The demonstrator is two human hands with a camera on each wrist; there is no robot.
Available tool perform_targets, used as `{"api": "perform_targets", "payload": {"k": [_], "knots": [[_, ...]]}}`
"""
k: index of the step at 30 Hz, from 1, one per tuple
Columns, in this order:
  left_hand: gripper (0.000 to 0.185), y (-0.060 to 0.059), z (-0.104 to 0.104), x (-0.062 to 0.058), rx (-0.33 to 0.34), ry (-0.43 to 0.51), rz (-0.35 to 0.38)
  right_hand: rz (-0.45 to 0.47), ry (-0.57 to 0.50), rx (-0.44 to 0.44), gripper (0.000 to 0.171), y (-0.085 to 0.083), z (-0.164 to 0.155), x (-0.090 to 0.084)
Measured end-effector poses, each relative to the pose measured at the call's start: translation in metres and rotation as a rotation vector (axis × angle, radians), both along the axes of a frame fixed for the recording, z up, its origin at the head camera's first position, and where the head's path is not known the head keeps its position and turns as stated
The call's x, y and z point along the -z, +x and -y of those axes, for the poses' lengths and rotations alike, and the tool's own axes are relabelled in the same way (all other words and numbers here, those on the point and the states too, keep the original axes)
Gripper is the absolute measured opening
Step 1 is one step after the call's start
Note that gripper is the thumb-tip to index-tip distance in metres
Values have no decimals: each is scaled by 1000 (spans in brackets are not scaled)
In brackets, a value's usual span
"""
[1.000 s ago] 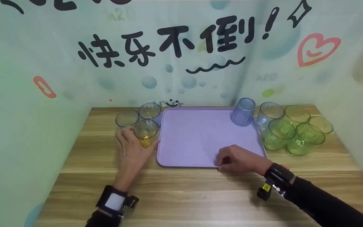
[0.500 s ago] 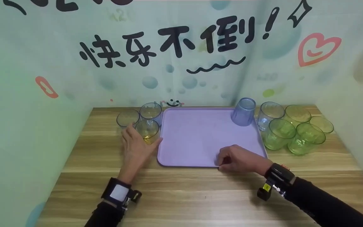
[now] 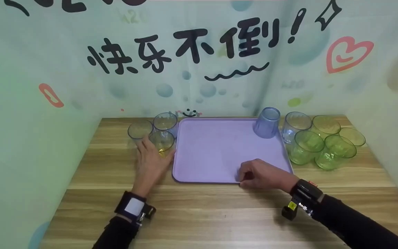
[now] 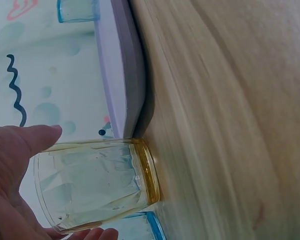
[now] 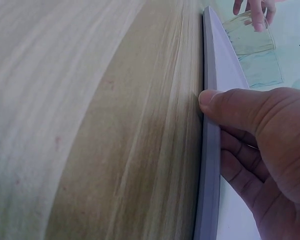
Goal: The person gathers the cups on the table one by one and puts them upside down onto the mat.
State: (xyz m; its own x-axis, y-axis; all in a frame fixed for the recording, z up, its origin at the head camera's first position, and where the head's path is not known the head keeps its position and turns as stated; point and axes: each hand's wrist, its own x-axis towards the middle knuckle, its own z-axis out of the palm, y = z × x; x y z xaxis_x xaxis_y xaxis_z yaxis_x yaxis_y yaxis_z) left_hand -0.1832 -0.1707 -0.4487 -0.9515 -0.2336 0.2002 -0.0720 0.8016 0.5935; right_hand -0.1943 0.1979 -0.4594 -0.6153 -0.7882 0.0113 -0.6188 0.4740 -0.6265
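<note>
My left hand (image 3: 150, 164) grips a clear yellow-based glass (image 4: 95, 182), thumb on one side and fingers on the other. That glass stands upright on the table beside the left edge of a lilac tray (image 3: 212, 148). Two more glasses are just behind it: a clear one (image 3: 139, 129) and a bluish one (image 3: 165, 121). My right hand (image 3: 264, 174) pinches the tray's front rim, its thumb outside and its curled fingers inside, as the right wrist view shows. A blue glass (image 3: 267, 122) sits upside down in the tray's back right corner.
Right of the tray stand several upright glasses: a bluish one (image 3: 295, 126), green ones like the front green glass (image 3: 335, 154), and yellowish ones behind. A printed curtain (image 3: 199, 69) hangs along the table's back edge. The wooden table (image 3: 202, 218) extends toward me.
My left hand has shifted slightly right and closed in around the yellow-based glass. My right hand and the tray hold still.
</note>
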Motion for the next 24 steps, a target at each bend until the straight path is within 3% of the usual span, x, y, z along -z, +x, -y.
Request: {"api": "perform_targets", "payload": {"k": [15, 24], "knots": [[100, 0, -5, -3, 14, -23, -25, -14, 12, 13, 14, 0, 1, 1], [97, 6, -7, -22, 25, 1, -7, -16, 16, 6, 14, 0, 1, 0]]}}
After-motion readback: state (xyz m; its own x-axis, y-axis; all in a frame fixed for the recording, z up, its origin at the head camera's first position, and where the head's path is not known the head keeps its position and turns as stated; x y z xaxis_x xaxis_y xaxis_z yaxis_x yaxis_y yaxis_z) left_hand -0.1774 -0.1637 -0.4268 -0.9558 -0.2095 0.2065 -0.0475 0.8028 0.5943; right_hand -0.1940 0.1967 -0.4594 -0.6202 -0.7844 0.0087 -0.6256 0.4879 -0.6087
